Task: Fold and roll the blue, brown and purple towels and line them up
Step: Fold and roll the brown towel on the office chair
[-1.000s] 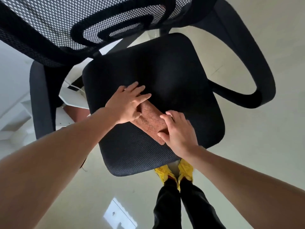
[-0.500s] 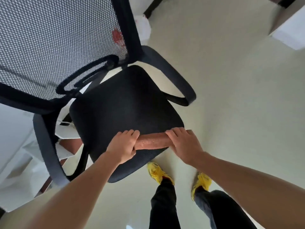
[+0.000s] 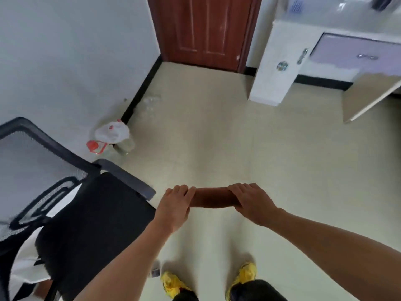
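The brown towel [image 3: 211, 197] is rolled into a tight cylinder and hangs level in the air above the floor, to the right of the chair. My left hand [image 3: 174, 205] grips its left end with the fingers curled over the top. My right hand [image 3: 251, 199] grips the right end the same way. Only the middle of the roll shows between my hands. No blue or purple towel is in view.
A black mesh office chair [image 3: 91, 224] stands at the lower left, its armrest [image 3: 128, 177] near my left hand. A plastic bottle with a bag [image 3: 110, 137] sits by the wall. A brown door [image 3: 208, 31] and a white cabinet [image 3: 280, 59] lie ahead.
Both hands lifted the rolled brown towel off the chair seat and carried it right, away from the chair. My view swung up and right toward the door and open floor.
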Motion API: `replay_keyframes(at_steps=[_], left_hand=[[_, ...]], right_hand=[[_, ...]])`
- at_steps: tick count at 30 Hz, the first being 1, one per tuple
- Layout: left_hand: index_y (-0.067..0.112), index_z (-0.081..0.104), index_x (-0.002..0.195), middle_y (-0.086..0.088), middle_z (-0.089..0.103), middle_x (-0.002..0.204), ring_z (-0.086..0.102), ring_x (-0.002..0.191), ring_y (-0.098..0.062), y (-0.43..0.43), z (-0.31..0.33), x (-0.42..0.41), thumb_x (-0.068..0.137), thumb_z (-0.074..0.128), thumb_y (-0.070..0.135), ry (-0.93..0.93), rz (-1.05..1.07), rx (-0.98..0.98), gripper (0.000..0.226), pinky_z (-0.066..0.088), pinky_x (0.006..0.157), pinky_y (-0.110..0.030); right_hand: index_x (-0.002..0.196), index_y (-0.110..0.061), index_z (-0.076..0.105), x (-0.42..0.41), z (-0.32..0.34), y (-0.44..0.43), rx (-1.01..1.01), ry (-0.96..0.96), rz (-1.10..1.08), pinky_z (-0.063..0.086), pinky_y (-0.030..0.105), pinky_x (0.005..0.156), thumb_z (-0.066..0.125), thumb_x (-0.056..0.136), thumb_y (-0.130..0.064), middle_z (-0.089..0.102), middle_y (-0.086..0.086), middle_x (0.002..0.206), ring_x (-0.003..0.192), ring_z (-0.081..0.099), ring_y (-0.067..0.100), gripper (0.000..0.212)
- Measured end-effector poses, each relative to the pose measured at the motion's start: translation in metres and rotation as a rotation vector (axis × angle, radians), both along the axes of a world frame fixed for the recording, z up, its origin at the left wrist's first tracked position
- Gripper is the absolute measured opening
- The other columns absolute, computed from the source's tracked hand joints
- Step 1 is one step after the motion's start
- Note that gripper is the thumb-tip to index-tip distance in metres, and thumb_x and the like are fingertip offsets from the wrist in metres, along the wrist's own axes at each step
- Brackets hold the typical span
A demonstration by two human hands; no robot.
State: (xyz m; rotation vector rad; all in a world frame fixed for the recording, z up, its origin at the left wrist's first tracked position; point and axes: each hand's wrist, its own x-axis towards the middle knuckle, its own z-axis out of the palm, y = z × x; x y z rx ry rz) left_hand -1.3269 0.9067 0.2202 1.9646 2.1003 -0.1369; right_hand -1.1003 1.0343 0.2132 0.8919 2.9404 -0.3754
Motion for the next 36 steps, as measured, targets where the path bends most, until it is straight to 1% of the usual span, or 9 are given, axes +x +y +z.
replay_keyframes(at_steps=[4,6,11,16,21,25,28,33,36], left_hand=[[0.015,0.05,0.132,-0.005,0.061,0.114,0.059,0.098,-0.026,0.097,0.048,0.067,0.081,0.062,0.021,0.004,-0.069,0.121,0.052,0.046,0.087,-0.038],[0.013,0.053,0.127,-0.005,0.064,0.108,0.061,0.092,-0.026,0.145,0.07,0.09,0.078,0.066,0.019,0.025,-0.129,0.172,0.051,0.048,0.082,-0.037],[0.011,0.055,0.122,-0.007,0.062,0.106,0.06,0.088,-0.027,0.257,0.106,0.112,0.076,0.068,0.016,0.062,-0.235,0.252,0.048,0.048,0.077,-0.037],[0.01,0.059,0.114,-0.007,0.061,0.1,0.059,0.082,-0.026,0.386,0.121,0.124,0.07,0.073,0.015,0.107,-0.343,0.298,0.047,0.049,0.072,-0.037],[0.01,0.054,0.124,-0.007,0.06,0.108,0.058,0.092,-0.028,0.515,0.132,0.12,0.077,0.065,0.017,0.088,-0.415,0.321,0.049,0.047,0.08,-0.039],[0.01,0.056,0.122,-0.008,0.063,0.104,0.059,0.087,-0.028,0.609,0.153,0.111,0.076,0.065,0.017,0.135,-0.475,0.356,0.048,0.049,0.076,-0.038],[0.01,0.053,0.126,-0.009,0.062,0.108,0.059,0.092,-0.028,0.672,0.162,0.11,0.08,0.059,0.019,0.115,-0.497,0.347,0.047,0.048,0.079,-0.039],[0.009,0.057,0.124,-0.008,0.065,0.101,0.062,0.086,-0.028,0.765,0.165,0.118,0.074,0.065,0.019,0.115,-0.535,0.362,0.051,0.051,0.074,-0.038],[0.009,0.053,0.128,-0.008,0.063,0.104,0.06,0.089,-0.028,0.835,0.158,0.123,0.078,0.062,0.018,0.082,-0.511,0.392,0.052,0.05,0.078,-0.039]], right_hand=[[0.116,-0.015,0.059,0.076,0.05,0.09,0.103,0.01,-0.086,0.051,0.037,0.08,0.071,0.073,-0.022,0.069,0.002,0.103,0.087,0.066,0.024,0.045],[0.115,-0.016,0.059,0.103,0.074,0.133,0.118,0.059,-0.156,0.051,0.037,0.081,0.071,0.072,-0.02,0.069,0.0,0.102,0.087,0.064,0.023,0.045],[0.109,-0.016,0.059,0.138,0.109,0.216,0.193,0.151,-0.229,0.05,0.033,0.076,0.072,0.068,-0.018,0.068,-0.001,0.095,0.082,0.064,0.022,0.043],[0.113,-0.014,0.059,0.157,0.128,0.326,0.274,0.121,-0.271,0.048,0.036,0.083,0.068,0.074,-0.021,0.067,0.001,0.104,0.091,0.063,0.023,0.041],[0.118,-0.013,0.059,0.158,0.146,0.44,0.314,0.103,-0.318,0.048,0.038,0.086,0.066,0.077,-0.021,0.066,0.002,0.11,0.096,0.063,0.025,0.043],[0.119,-0.014,0.059,0.153,0.164,0.519,0.336,0.131,-0.379,0.05,0.038,0.083,0.066,0.076,-0.019,0.066,0.002,0.112,0.095,0.063,0.024,0.044],[0.118,-0.013,0.059,0.152,0.173,0.568,0.335,0.183,-0.416,0.051,0.04,0.081,0.067,0.075,-0.016,0.066,0.003,0.111,0.093,0.064,0.025,0.044],[0.121,-0.015,0.057,0.161,0.176,0.659,0.319,0.181,-0.462,0.048,0.039,0.087,0.064,0.077,-0.016,0.064,0.002,0.117,0.101,0.062,0.025,0.045],[0.119,-0.015,0.058,0.165,0.171,0.737,0.31,0.208,-0.462,0.048,0.037,0.083,0.065,0.075,-0.015,0.064,0.001,0.117,0.1,0.062,0.025,0.044]])
